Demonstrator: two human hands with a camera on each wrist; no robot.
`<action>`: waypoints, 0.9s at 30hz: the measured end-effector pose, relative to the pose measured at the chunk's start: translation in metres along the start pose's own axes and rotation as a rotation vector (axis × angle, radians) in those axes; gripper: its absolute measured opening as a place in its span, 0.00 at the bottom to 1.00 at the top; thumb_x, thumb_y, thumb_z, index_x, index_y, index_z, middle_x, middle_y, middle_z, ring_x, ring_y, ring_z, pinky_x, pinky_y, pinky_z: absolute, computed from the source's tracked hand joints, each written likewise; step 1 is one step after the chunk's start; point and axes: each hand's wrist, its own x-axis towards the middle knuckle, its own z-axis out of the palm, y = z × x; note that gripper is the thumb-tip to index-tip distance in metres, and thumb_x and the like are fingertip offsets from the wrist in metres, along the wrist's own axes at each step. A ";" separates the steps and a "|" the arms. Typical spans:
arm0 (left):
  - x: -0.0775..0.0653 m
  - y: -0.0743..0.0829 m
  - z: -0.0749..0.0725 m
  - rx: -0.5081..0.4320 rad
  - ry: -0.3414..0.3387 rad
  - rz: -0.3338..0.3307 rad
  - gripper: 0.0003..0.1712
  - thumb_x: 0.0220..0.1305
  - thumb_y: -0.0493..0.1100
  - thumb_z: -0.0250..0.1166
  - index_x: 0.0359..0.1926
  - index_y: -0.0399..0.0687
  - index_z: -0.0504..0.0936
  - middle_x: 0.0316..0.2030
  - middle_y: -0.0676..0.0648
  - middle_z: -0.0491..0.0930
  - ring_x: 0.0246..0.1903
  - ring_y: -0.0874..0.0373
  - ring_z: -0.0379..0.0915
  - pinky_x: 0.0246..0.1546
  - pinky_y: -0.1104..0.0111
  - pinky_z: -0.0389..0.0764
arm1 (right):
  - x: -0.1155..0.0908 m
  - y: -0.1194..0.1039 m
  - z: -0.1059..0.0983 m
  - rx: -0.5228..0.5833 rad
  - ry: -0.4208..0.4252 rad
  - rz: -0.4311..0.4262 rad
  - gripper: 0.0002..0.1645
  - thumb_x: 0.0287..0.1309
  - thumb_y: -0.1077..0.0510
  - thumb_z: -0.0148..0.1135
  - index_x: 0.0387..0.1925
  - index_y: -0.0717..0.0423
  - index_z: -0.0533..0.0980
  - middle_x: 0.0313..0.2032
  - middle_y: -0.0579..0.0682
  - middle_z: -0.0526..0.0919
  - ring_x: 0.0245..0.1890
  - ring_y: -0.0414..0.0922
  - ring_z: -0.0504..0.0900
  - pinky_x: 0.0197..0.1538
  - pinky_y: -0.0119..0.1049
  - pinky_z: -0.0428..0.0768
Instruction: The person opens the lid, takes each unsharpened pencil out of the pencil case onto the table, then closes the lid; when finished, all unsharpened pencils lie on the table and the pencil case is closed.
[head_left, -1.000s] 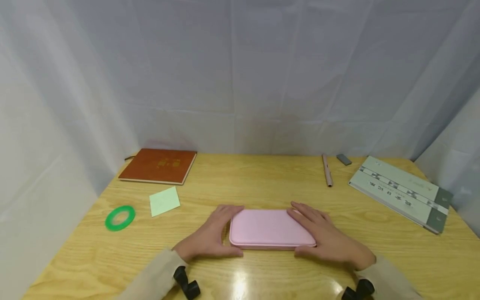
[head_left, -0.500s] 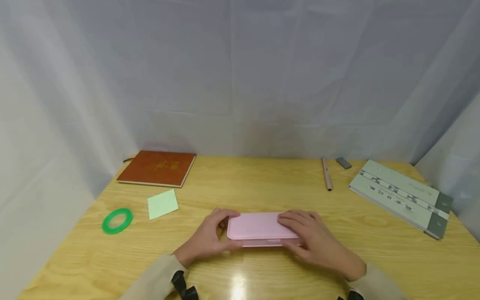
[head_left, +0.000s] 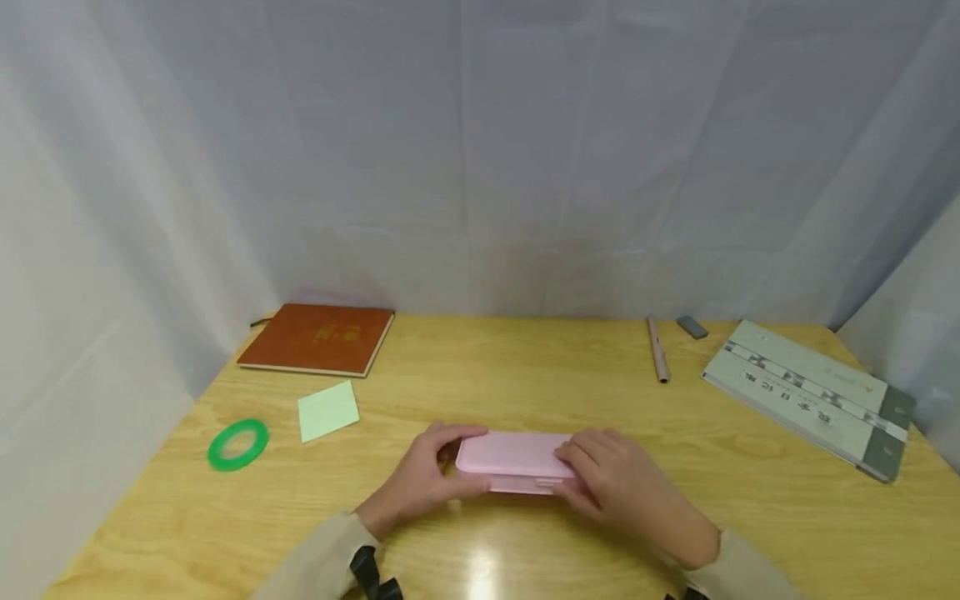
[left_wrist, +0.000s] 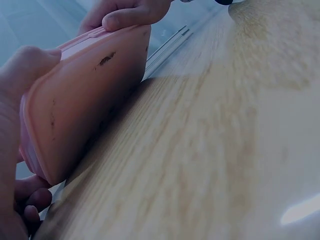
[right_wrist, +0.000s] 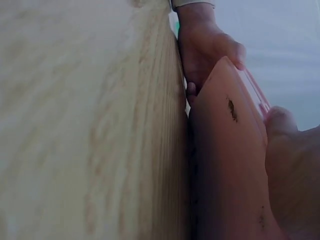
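Note:
A pink pencil case with rounded corners and a latch on its front side is at the front middle of the table, its lid down. The front edge is tipped up, and both wrist views show its scuffed underside. My left hand grips the left end, thumb on the front side and fingers round the back corner. My right hand holds the right part, with fingers curled on the lid and the thumb at the front beside the latch. The right end is hidden behind that hand.
On the wooden table, a brown notebook, a pale green sticky note and a green tape roll lie left. A pinkish pen, a small grey block and a grey-green book lie right. A pale curtain hangs behind.
The pencil case's front has tipped up, so its front side and latch show. My right hand has shifted left along the case, its fingers curling over the lid; my left hand has tightened round the left end.

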 end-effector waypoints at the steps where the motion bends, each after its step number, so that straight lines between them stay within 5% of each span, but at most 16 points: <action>1: 0.001 0.001 0.000 -0.005 0.004 -0.011 0.33 0.47 0.45 0.77 0.56 0.45 0.80 0.40 0.44 0.73 0.38 0.58 0.69 0.38 0.72 0.75 | 0.000 0.000 0.000 -0.019 -0.009 -0.006 0.28 0.71 0.40 0.42 0.38 0.57 0.79 0.34 0.47 0.82 0.34 0.42 0.80 0.39 0.39 0.81; 8: 0.007 0.006 0.006 -0.063 -0.015 -0.044 0.36 0.44 0.43 0.79 0.57 0.42 0.79 0.42 0.41 0.74 0.38 0.57 0.70 0.38 0.73 0.76 | -0.004 -0.001 -0.004 -0.091 -0.028 -0.018 0.36 0.74 0.41 0.29 0.37 0.60 0.78 0.34 0.50 0.81 0.36 0.44 0.80 0.39 0.39 0.80; 13: 0.007 0.007 0.007 -0.002 -0.001 -0.042 0.40 0.39 0.47 0.81 0.57 0.48 0.79 0.41 0.45 0.74 0.37 0.59 0.68 0.37 0.73 0.74 | -0.008 -0.002 -0.006 -0.022 -0.032 0.033 0.31 0.71 0.38 0.39 0.41 0.58 0.79 0.38 0.48 0.81 0.40 0.44 0.79 0.44 0.42 0.80; 17: 0.005 0.004 0.006 0.004 -0.026 0.005 0.46 0.34 0.46 0.83 0.60 0.48 0.77 0.43 0.46 0.73 0.40 0.58 0.68 0.43 0.71 0.76 | -0.007 0.003 -0.007 0.033 0.052 0.037 0.30 0.70 0.37 0.42 0.40 0.55 0.81 0.38 0.46 0.82 0.39 0.43 0.80 0.42 0.42 0.78; 22: 0.002 0.003 0.004 -0.005 -0.046 -0.016 0.64 0.28 0.49 0.85 0.69 0.45 0.61 0.51 0.48 0.75 0.46 0.59 0.71 0.55 0.67 0.74 | 0.008 0.019 -0.008 0.028 0.211 0.032 0.29 0.70 0.39 0.44 0.32 0.55 0.81 0.29 0.47 0.83 0.29 0.43 0.80 0.32 0.40 0.75; 27: 0.000 0.005 0.003 0.087 -0.011 -0.066 0.78 0.20 0.55 0.86 0.74 0.54 0.50 0.53 0.51 0.77 0.47 0.61 0.70 0.58 0.62 0.69 | 0.026 0.044 -0.007 0.116 0.224 0.103 0.27 0.69 0.41 0.47 0.31 0.57 0.81 0.28 0.48 0.84 0.25 0.40 0.80 0.30 0.38 0.79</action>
